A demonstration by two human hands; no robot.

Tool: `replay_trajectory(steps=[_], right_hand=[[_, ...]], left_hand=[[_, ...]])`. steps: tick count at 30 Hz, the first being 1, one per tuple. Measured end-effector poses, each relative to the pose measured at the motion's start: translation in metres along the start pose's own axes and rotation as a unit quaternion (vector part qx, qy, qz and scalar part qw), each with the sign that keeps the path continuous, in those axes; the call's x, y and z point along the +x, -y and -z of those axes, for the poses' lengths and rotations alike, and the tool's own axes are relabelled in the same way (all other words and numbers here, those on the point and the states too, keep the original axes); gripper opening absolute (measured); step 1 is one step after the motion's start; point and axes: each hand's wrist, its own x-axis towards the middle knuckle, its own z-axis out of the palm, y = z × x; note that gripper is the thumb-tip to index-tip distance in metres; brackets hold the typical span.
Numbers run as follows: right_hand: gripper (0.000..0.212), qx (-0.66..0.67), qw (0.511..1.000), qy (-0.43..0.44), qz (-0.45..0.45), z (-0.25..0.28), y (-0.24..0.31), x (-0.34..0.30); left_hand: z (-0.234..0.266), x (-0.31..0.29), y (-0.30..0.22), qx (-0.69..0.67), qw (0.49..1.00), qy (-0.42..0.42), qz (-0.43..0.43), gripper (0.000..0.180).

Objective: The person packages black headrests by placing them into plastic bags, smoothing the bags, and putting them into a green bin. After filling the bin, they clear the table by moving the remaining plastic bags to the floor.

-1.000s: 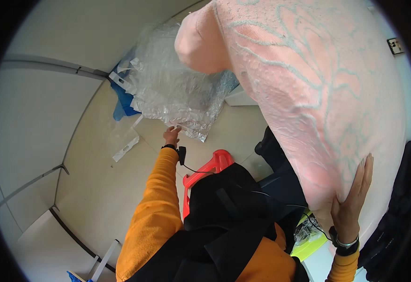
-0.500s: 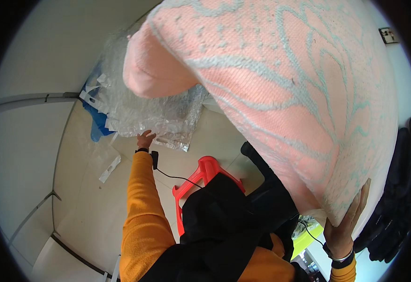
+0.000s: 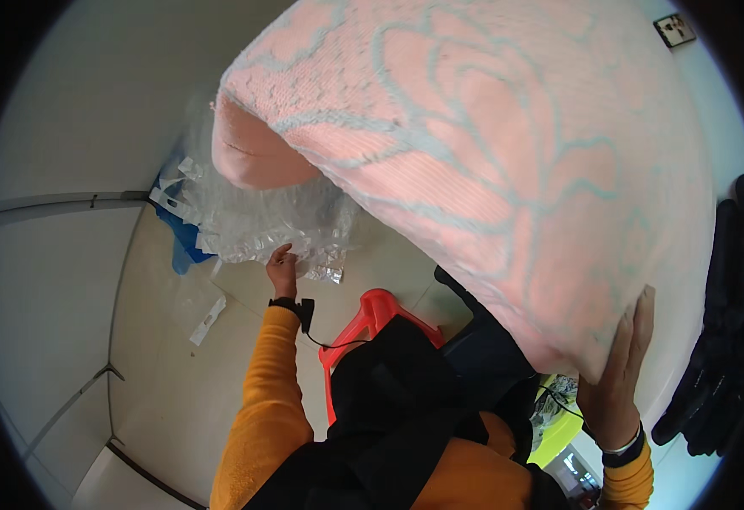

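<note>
A large pink cloth (image 3: 491,170) with a raised grey-blue pattern fills the upper right. It drapes over a bulky shape, and its folded left end hangs over clear plastic bags (image 3: 261,225). My left hand (image 3: 282,270) is held over the near edge of those bags, fingers partly apart with nothing visible in them; whether it touches the plastic I cannot tell. At the cloth's lower right corner, my right hand (image 3: 614,387) lies against the fabric with its fingers stretched out. Its thumb is hidden.
Below the left hand stands a red plastic stool (image 3: 378,308). Blue plastic (image 3: 186,242) lies by the left wall, and a loose clear bag (image 3: 209,321) is on the floor (image 3: 168,391). Dark clothing or fabric (image 3: 712,365) hangs at the far right.
My left hand has shifted right and a little nearer, and its fingers have drawn closer together. The pink cloth now reaches further left, with my right hand still against its corner.
</note>
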Motion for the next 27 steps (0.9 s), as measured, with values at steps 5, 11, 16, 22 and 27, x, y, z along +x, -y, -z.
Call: replay_trajectory(steps=[5,11,16,22,27], right_hand=[[0.069,-0.023,0.998,-0.046,0.033,-0.002,-0.008,-0.001],[0.076,0.033,0.999,-0.032,0.027,0.01,0.0,-0.004],[0.094,0.136,0.98,-0.118,0.086,0.002,0.003,-0.007],[0.101,0.352,0.879,-0.303,0.107,0.033,0.055,-0.028],[0.057,0.487,0.776,-0.4,-0.022,0.034,0.002,-0.036]], left_hand=[[0.006,-0.036,-0.131,-0.165,0.983,-0.005,-0.077,0.035],[0.04,-0.133,-0.326,-0.272,0.925,0.051,-0.261,0.036],[0.021,-0.242,-0.438,-0.272,0.883,0.082,-0.374,0.037],[-0.07,-0.361,-0.502,-0.239,0.81,0.301,-0.444,0.039],[-0.16,-0.432,-0.528,-0.1,0.676,0.582,-0.441,0.058]])
